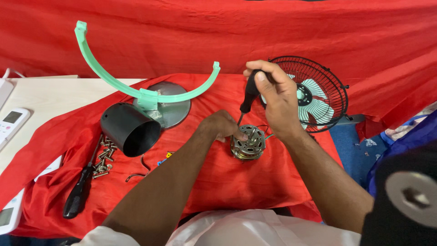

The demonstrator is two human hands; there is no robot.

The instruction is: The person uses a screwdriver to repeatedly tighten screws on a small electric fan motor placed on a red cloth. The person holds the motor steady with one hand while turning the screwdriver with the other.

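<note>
I take the motor [248, 142] on the red cloth [218, 182] as my landmark. Far to its left lies a spare black screwdriver [81, 187], with a heap of loose screws [104, 159] just beside it. Nearer, still left of the motor, sits a black cylinder housing [129, 129] against a grey round base [170, 107], with a green curved bracket [136, 89] above. My left hand [221, 125] rests closed on the motor's left edge, steadying it. My right hand [277, 98], above the motor, is wrapped tight round a screwdriver [249, 93] whose tip meets the motor's top. To do this well I judge the shaft should stay upright and seated while the left hand pins the motor. Right of the motor stands a fan grille [318, 93].
</note>
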